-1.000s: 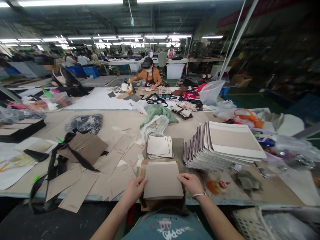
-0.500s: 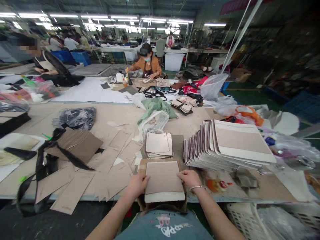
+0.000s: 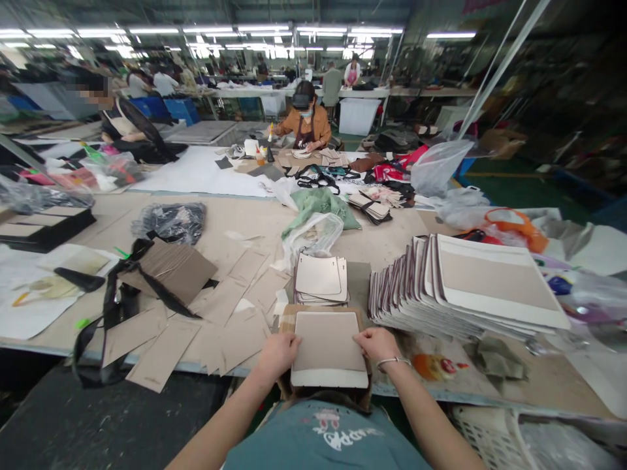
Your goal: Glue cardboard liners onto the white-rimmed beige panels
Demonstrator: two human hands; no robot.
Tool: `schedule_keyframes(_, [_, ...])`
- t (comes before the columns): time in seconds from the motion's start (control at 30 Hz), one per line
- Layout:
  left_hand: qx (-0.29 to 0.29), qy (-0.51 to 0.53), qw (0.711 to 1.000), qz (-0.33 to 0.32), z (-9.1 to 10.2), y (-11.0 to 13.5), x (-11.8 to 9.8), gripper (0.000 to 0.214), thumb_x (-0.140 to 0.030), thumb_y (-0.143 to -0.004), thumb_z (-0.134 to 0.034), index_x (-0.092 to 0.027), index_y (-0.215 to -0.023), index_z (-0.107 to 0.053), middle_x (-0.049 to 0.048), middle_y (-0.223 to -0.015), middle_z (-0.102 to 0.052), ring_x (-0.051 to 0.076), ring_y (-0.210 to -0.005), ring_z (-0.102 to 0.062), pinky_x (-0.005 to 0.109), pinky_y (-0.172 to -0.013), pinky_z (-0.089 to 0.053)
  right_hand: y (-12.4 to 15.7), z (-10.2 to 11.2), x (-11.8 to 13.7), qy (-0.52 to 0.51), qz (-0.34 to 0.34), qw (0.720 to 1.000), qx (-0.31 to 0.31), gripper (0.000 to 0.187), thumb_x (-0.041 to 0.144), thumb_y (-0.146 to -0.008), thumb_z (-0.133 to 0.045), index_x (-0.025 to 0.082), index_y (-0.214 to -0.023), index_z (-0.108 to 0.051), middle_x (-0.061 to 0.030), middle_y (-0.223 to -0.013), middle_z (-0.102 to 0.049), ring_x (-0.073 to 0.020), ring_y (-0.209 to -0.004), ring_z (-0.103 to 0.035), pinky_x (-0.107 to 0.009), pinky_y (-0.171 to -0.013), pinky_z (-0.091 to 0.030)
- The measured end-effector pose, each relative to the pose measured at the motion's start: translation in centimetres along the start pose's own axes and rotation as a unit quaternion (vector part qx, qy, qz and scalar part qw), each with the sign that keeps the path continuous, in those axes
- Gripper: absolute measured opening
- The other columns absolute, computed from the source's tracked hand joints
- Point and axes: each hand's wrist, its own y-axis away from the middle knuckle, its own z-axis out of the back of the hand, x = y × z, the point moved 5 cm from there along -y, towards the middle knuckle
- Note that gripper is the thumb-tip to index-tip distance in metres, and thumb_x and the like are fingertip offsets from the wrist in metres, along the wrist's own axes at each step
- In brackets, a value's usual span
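A taupe, flat rectangular board (image 3: 327, 343) lies in front of me on a slightly larger white panel (image 3: 330, 378). The panel's white border shows mainly along the near edge. My left hand (image 3: 278, 354) pinches the board's left edge with closed fingers. At the right edge my right hand (image 3: 379, 346), with a bracelet at the wrist, does the same. Whether the fingertips also grip the panel underneath, I cannot tell. Both pieces rest on a brown cardboard box (image 3: 288, 318) at the table's front edge. Just behind the box is a short stack of white panels with dark edges (image 3: 319, 277).
To the right leans a long stack of panels (image 3: 499, 274), with an orange-labelled bottle (image 3: 435, 367) before it. Loose taupe pieces (image 3: 164, 352) and a strapped bundle of boards (image 3: 181, 267) lie left. A co-worker (image 3: 306, 121) sits across the table.
The camera has turned a little left, so the scene sits further right. Both hands stay at the board's side edges, and the board lies slightly straighter on the white panel.
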Motion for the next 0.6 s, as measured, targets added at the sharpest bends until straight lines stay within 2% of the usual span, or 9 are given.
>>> schedule_keyframes(0.37, [-0.011, -0.031, 0.999, 0.008, -0.53, 0.14, -0.27, 0.040, -0.038, -0.092, -0.029, -0.016, -0.083, -0.062, 0.0128, -0.085, -0.069, 0.025, -0.082, -0.064, 0.033, -0.071, -0.044, -0.36, -0.64, -0.49, -0.013, -0.007, 1.000, -0.023, 0.016, 0.029, -0.076, -0.057, 0.021, -0.068, -0.068, 0.0001, -0.054, -0.064, -0.0137, -0.056, -0.060, -0.021, -0.058, -0.042])
schedule_keyframes(0.6, [-0.015, -0.038, 0.999, 0.004, -0.61, -0.03, -0.26, 0.041, -0.039, -0.091, -0.029, -0.017, -0.082, -0.061, 0.0122, -0.082, -0.069, 0.026, -0.081, -0.064, 0.033, -0.069, -0.044, -0.56, -0.51, -0.09, -0.003, 0.005, 1.000, -0.019, 0.017, 0.024, -0.072, -0.057, 0.020, -0.057, -0.063, -0.0002, -0.051, -0.062, -0.0144, -0.058, -0.060, -0.021, -0.056, -0.041])
